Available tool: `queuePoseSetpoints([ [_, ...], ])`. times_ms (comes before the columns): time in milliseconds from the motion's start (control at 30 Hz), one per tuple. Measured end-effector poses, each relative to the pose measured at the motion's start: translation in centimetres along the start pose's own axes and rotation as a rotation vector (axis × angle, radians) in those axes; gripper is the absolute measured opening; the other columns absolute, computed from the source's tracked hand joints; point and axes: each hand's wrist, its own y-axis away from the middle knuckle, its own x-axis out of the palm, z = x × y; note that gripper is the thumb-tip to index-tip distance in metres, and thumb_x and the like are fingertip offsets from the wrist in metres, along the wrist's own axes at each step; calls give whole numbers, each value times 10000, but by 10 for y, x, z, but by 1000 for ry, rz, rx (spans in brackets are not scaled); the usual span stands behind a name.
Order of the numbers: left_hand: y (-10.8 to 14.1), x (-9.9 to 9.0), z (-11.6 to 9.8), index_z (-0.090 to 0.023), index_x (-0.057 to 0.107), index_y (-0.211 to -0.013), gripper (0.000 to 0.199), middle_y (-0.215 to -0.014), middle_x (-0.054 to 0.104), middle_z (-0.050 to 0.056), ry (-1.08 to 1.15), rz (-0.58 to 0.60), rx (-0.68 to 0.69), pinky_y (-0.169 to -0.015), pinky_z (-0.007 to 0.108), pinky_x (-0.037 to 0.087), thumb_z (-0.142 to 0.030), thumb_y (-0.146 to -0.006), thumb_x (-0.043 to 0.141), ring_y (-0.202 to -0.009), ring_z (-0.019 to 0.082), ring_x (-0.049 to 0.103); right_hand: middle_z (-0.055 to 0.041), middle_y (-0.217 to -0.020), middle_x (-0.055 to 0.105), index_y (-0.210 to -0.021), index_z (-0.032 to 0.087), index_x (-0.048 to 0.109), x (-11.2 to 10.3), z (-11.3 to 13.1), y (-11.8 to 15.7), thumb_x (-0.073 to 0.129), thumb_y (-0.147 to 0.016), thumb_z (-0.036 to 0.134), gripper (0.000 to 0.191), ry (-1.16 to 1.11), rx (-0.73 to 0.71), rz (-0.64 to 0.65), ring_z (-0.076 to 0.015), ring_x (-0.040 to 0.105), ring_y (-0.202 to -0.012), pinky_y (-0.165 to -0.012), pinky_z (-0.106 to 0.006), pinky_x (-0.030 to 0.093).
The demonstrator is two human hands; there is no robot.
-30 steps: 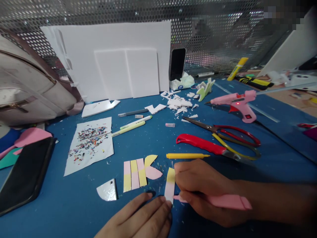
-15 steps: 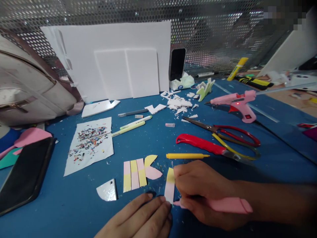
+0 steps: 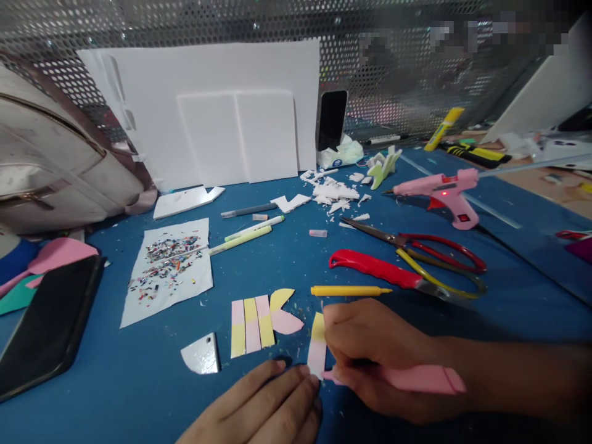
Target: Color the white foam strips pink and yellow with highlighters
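Observation:
My right hand (image 3: 379, 361) is closed around a pink marker (image 3: 416, 378), its tip against the lower end of a small paper strip (image 3: 317, 348). That strip is yellow at the top and pink below. My left hand (image 3: 272, 401) lies flat, fingers stretched out, with a fingertip on the strip's lower corner. To the left are several similar yellow and pink strips (image 3: 251, 325) side by side, beside a curved yellow and pink piece (image 3: 285, 313). A yellow marker (image 3: 350, 290) rests just beyond my right hand. A white quarter-round piece (image 3: 201, 354) with a small hole lies further left.
Beyond the hands lie a red-handled cutter (image 3: 374, 269), scissors (image 3: 439, 250) and a pink glue gun (image 3: 439, 191) with a lit red light. White foam scraps (image 3: 335, 192) are piled at the back. A sheet with colourful bits (image 3: 166, 271) and a phone (image 3: 50, 320) are on the left.
My right hand and the pink marker have shifted slightly left, the tip moving onto the strip's lower end. My left hand has stayed in place.

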Motion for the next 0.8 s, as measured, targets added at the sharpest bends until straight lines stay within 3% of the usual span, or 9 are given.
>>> queuePoseSetpoints([
  [200,-1,0,0,-213,728,-1137,393,-1200,719,-45,20,-7,1,-1223,357,216,-67,-1047,374,-1103,90,686,4,-693,481,-736,202,404,0,0,-1,474,-967,366,292,-16,60,5,-150,446,-641,-570,-293,287],
  [367,2,-2,1,-221,728,-1132,400,-1191,720,-53,0,-29,-4,-1230,354,206,-77,-1053,364,-1111,83,679,25,-654,422,-708,211,336,-1,1,0,499,-946,271,295,-36,-21,6,-137,418,-619,-564,-288,274],
  [433,3,-2,1,-222,718,-1156,384,-1218,710,-49,8,14,6,-1230,347,205,-88,-1056,371,-1133,83,669,20,-657,438,-707,203,378,0,0,0,500,-956,304,295,-47,-4,-16,-141,424,-627,-571,-289,276],
  [633,0,-1,0,-214,718,-1154,367,-1205,717,-47,15,0,6,-1223,362,204,-86,-1050,390,-1111,92,684,6,-750,554,-816,187,531,4,-6,1,572,-939,393,243,-78,21,-72,-138,483,-678,-588,-255,295],
  [800,0,-3,0,-233,716,-1161,402,-1227,709,-54,-13,21,28,-1203,355,235,-80,-1053,360,-1126,87,679,28,-695,472,-752,187,454,3,-3,1,564,-926,291,231,-29,4,-29,-130,441,-664,-583,-266,268],
])
